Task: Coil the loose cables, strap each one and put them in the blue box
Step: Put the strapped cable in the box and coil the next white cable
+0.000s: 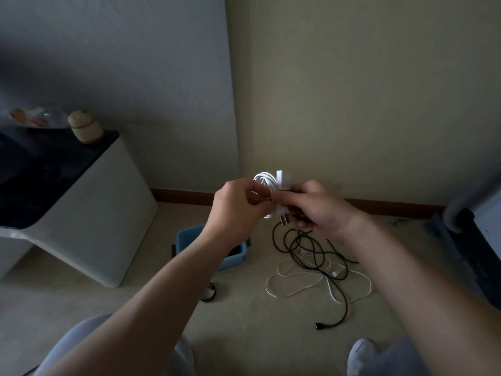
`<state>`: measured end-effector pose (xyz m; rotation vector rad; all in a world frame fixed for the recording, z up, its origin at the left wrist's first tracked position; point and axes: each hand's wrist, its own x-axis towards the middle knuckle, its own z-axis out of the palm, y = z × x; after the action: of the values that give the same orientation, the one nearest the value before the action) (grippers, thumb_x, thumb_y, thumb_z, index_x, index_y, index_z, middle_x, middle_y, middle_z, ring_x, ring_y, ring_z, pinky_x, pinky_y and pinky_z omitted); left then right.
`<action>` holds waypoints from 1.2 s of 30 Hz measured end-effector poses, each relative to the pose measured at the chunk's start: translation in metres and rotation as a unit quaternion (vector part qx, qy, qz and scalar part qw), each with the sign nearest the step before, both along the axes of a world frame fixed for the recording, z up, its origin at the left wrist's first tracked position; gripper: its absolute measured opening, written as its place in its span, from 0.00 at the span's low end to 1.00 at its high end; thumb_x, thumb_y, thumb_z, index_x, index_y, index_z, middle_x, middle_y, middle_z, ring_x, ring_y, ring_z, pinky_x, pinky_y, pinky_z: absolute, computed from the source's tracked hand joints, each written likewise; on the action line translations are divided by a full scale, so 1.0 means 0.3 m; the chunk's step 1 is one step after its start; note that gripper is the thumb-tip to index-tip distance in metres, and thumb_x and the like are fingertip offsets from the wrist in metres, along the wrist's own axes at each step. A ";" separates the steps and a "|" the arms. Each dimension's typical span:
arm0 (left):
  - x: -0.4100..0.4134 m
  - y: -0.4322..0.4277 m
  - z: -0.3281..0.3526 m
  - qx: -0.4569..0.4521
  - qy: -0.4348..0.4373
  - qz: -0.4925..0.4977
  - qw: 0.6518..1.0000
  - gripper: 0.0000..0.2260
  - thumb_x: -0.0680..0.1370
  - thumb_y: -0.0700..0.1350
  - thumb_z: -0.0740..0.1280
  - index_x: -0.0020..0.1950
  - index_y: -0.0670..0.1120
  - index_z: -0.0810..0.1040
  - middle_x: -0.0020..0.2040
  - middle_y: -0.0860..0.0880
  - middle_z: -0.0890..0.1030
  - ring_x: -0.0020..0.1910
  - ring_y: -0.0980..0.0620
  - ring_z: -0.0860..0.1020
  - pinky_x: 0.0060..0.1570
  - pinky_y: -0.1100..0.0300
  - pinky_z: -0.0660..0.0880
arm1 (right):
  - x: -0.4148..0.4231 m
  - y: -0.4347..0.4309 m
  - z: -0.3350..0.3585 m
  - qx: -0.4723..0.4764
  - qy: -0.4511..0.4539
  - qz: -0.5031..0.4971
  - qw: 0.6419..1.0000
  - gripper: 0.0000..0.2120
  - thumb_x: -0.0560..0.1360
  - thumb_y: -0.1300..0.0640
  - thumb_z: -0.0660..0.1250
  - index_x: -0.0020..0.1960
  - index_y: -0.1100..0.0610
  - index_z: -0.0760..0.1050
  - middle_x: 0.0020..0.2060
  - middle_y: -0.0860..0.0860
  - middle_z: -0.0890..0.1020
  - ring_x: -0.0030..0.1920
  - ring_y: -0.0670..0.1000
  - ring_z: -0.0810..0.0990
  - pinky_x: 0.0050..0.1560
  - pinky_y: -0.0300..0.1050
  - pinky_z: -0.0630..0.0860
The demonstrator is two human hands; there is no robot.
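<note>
Both hands hold a coiled white cable (pixel 264 180) up in front of the wall. My left hand (pixel 238 210) pinches the coil from the left. My right hand (pixel 317 210) grips it from the right, with a white strap end (pixel 279 178) sticking up above the fingers and a plug (pixel 284 219) hanging below. On the floor beneath lie a tangled black cable (pixel 311 253) and a loose white cable (pixel 301 287). The blue box (pixel 187 236) stands on the floor behind my left forearm, partly hidden by it.
A white cabinet (pixel 89 213) with a dark top stands at the left, a small wooden jar (pixel 84 127) on it. A small dark ring-shaped item (pixel 208 293) lies on the floor near the box. Dark furniture (pixel 466 240) fills the right edge. My knees (pixel 379 356) show at the bottom.
</note>
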<state>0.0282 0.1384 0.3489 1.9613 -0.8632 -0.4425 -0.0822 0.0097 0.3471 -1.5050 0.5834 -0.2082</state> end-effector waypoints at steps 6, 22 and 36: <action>0.005 -0.009 -0.004 0.079 -0.053 -0.034 0.995 0.10 0.72 0.47 0.77 0.46 0.53 0.76 0.39 0.54 0.83 0.39 0.56 0.81 0.31 0.72 0.72 | -0.008 -0.010 -0.028 -0.114 0.065 0.037 0.991 0.15 0.76 0.53 0.73 0.46 0.67 0.80 0.28 0.52 0.75 0.26 0.48 0.68 0.25 0.41 0.65; 0.038 0.037 0.044 0.091 0.036 -0.181 0.979 0.10 0.72 0.33 0.74 0.49 0.46 0.86 0.41 0.50 0.87 0.43 0.55 0.85 0.48 0.66 0.80 | -0.028 -0.050 -0.050 -0.061 0.117 0.113 0.985 0.13 0.79 0.55 0.69 0.54 0.67 0.79 0.32 0.52 0.72 0.26 0.43 0.68 0.25 0.35 0.66; 0.045 0.036 0.009 0.042 -0.296 -0.234 0.925 0.07 0.73 0.48 0.76 0.48 0.59 0.85 0.46 0.58 0.80 0.44 0.58 0.78 0.41 0.58 0.77 | -0.043 -0.054 -0.027 -0.006 0.143 0.177 0.974 0.07 0.80 0.57 0.68 0.43 0.57 0.78 0.27 0.49 0.73 0.27 0.45 0.68 0.26 0.36 0.65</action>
<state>0.0418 0.1493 0.3517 1.9843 -1.7450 -0.1437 -0.0950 -0.0065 0.3390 -1.6345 0.5284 0.2855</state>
